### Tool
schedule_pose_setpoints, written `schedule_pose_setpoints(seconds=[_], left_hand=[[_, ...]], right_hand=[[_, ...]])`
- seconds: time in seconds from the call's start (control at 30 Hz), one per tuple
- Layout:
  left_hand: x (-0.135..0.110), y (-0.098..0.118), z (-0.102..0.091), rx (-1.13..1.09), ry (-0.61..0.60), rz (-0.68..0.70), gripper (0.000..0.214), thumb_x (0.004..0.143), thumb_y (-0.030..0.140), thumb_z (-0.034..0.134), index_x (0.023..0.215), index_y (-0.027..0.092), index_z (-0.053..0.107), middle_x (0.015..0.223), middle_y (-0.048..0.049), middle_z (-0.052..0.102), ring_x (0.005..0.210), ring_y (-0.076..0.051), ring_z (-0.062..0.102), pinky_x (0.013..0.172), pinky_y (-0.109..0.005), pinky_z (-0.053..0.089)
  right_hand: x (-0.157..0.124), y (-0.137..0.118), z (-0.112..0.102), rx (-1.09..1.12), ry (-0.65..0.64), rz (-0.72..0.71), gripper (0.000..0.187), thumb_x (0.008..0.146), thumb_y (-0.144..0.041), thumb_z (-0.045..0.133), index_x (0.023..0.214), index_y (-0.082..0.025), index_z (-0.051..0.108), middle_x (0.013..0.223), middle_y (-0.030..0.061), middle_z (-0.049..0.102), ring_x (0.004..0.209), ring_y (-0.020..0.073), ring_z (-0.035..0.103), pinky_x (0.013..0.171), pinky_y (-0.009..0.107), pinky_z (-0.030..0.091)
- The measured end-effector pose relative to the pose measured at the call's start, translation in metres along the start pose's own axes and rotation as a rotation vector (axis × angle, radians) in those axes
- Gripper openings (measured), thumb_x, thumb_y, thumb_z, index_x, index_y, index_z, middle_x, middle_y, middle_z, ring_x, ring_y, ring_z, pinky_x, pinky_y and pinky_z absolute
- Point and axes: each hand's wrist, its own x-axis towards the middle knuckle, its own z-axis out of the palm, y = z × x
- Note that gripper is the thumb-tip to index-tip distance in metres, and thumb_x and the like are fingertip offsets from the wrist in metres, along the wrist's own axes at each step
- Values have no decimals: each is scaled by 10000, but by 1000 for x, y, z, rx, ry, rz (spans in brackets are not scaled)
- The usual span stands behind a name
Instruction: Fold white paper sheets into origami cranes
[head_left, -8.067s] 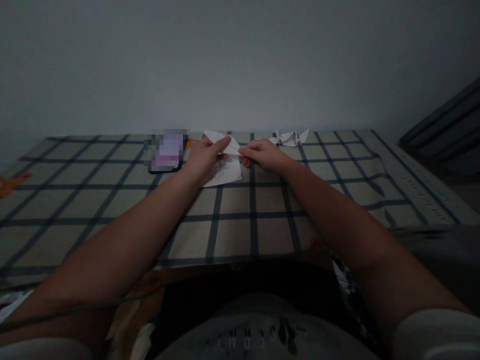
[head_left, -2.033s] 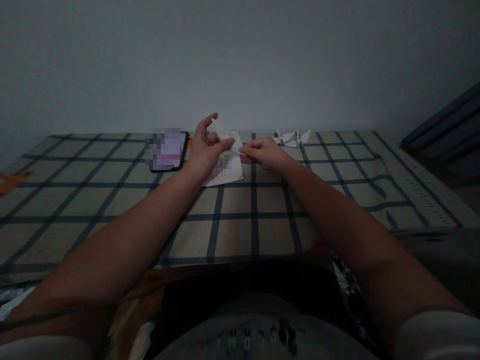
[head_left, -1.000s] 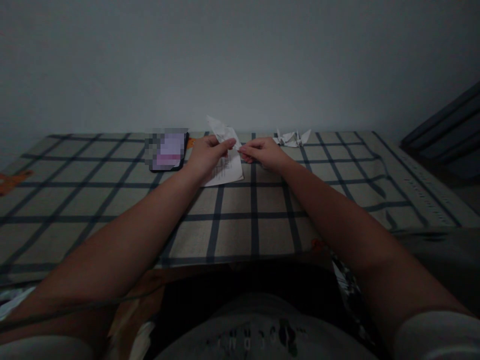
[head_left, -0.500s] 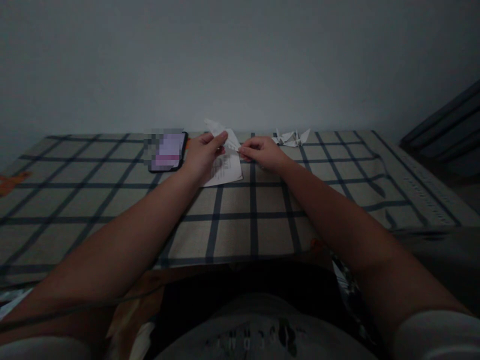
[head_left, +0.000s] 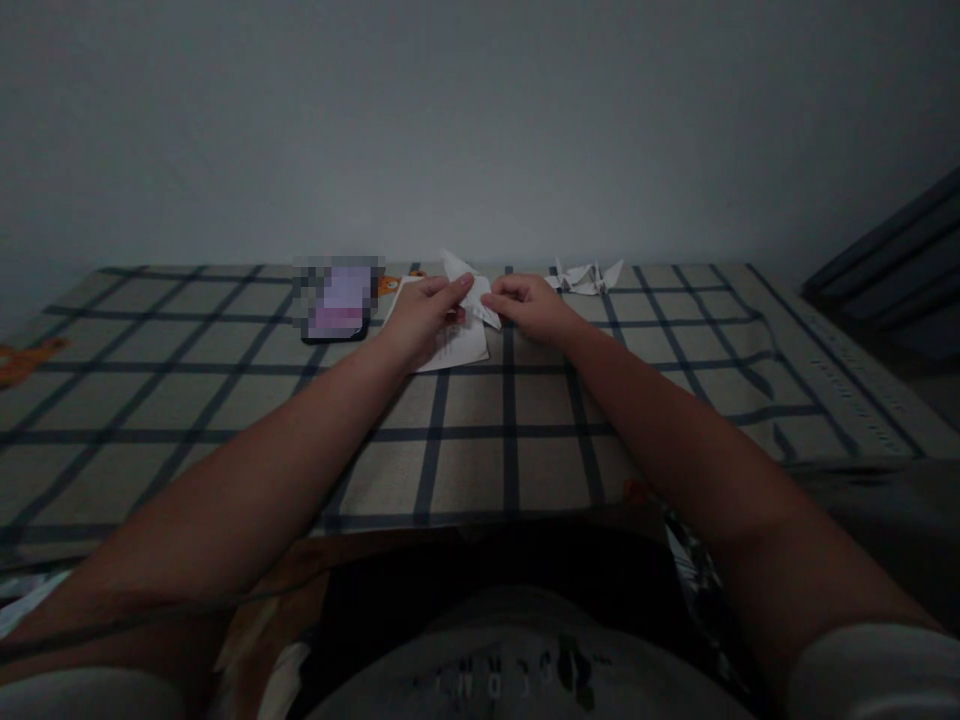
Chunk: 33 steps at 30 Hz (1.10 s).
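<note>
Between my hands is a small piece of folded white paper (head_left: 477,298), its pointed end rising up and to the left. My left hand (head_left: 427,310) pinches it from the left, thumb on top. At its right edge, the fingertips of my right hand (head_left: 525,303) are closed on it. Below the folded paper a flat printed sheet (head_left: 465,345) lies on the cloth, partly covered by my left hand. Folded paper cranes (head_left: 589,278) stand just beyond my right hand, near the wall.
A phone (head_left: 341,300) with a lit, blurred screen lies left of my left hand. The checked tablecloth (head_left: 510,470) covers the table, which meets a plain wall (head_left: 480,130) at the back. Dark slatted furniture (head_left: 892,270) stands at the far right.
My left hand has moved slightly right, closer to my right hand. The folded paper has shifted right and turned, its point now more upright and its lower corner lower right.
</note>
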Motion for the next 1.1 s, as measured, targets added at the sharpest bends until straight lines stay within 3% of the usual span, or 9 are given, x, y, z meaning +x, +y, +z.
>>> schedule_pose_setpoints(seconds=[0.27, 0.4, 0.57, 0.73, 0.93, 1.1], left_hand=[[-5, 9, -6, 292, -33, 127, 596, 781, 688, 822, 533, 178, 639, 525, -11, 572, 492, -103, 485, 490, -262, 325], [-9, 11, -4, 403, -39, 133, 606, 819, 694, 781, 537, 173, 651, 515, -19, 573, 490, -106, 474, 488, -267, 309], [-9, 8, -1, 327, -87, 121, 517, 791, 662, 822, 654, 174, 720, 584, -25, 636, 525, -113, 517, 514, -264, 350], [-8, 9, -4, 323, -127, 108, 434, 784, 571, 851, 677, 166, 737, 605, -21, 643, 547, -113, 528, 538, -264, 364], [-9, 7, -6, 301, -142, 37, 392, 765, 510, 865, 637, 174, 708, 575, -16, 615, 511, -112, 504, 497, -262, 354], [-11, 4, -1, 210, -114, 49, 296, 727, 455, 884, 724, 193, 748, 638, -39, 689, 595, -179, 628, 537, -296, 469]], right_hand=[[-3, -2, 4, 47, -3, 42, 392, 1007, -397, 597, 677, -189, 560, 637, -23, 556, 633, 122, 512, 669, 268, 414], [0, -1, 4, 66, 37, 71, 333, 1010, -317, 615, 708, -184, 572, 631, -32, 551, 621, 115, 512, 631, 253, 389], [0, -3, 5, 69, 99, 47, 302, 992, -206, 626, 695, -179, 576, 627, -38, 548, 615, 104, 502, 609, 239, 380], [-1, -1, 5, 80, 78, 67, 370, 1015, -284, 631, 666, -182, 560, 599, -32, 566, 596, 100, 531, 615, 232, 419], [0, 2, 4, 193, 58, 71, 170, 955, -275, 712, 855, -173, 621, 699, -37, 603, 624, 94, 563, 608, 216, 449], [1, 1, 5, 106, 61, 80, 204, 966, -305, 684, 827, -170, 621, 673, -27, 585, 637, 106, 557, 634, 234, 452]])
